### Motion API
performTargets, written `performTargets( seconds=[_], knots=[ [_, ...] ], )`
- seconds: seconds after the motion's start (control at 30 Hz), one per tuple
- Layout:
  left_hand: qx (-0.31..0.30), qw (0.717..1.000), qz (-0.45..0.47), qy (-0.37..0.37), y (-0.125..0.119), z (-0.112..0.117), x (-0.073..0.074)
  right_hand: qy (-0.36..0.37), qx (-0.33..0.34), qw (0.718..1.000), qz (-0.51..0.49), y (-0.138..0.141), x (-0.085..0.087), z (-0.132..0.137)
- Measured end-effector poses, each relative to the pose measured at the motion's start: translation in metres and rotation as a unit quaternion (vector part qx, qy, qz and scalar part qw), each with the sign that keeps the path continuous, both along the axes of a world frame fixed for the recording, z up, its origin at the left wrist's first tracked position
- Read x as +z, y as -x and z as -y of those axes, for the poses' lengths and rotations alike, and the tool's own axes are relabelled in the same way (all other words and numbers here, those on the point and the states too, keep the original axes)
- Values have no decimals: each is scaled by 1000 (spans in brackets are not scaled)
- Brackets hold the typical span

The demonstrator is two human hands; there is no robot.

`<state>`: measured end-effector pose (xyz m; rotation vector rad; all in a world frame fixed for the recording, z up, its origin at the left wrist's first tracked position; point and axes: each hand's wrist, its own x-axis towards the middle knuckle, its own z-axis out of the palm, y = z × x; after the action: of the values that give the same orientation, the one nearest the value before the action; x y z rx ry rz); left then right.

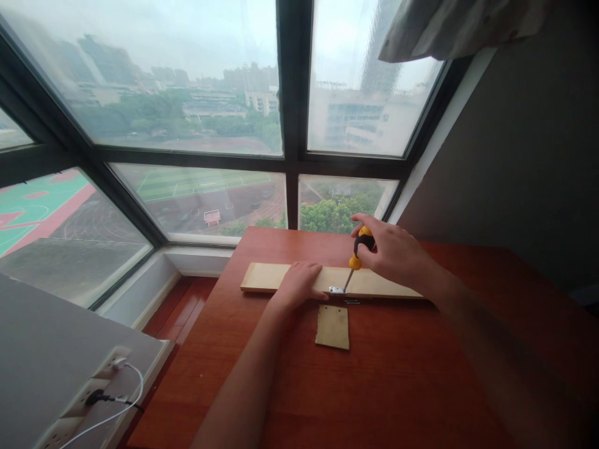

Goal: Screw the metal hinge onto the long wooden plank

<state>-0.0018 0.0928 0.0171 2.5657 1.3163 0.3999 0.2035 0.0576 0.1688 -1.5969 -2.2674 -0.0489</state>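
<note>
A yellow-and-black screwdriver (355, 262) slants down from my right hand (393, 246), whose fingers are wrapped round its handle. Its tip meets the right end of a small metal hinge or bracket (337, 290) at the front edge of a long pale wooden board (262, 276). My left hand (299, 284) lies across the board, fingers over its top and thumb along the front edge close to the metal piece. Just in front of the board lie a few small screws (352, 302). Closer to me is a small wooden plate (332, 327) with two holes near its top edge.
All of this rests on a reddish-brown wooden table (224, 380). Large windows (196, 81) stand behind it, with a grey curtain (458, 28) at upper right. At lower left, a white cable (140, 380) and a black plug (95, 397) sit in wall sockets.
</note>
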Motion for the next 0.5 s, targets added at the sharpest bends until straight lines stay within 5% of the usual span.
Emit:
performTargets(
  seconds=[0.23,0.5],
  knots=[
    [1,1000,2,5,0,1,1,-61,-114,988,90,7,-1,6],
    [-2,1000,-1,-5,0,1,-1,-4,2,1000,0,-1,-3,1]
  ],
)
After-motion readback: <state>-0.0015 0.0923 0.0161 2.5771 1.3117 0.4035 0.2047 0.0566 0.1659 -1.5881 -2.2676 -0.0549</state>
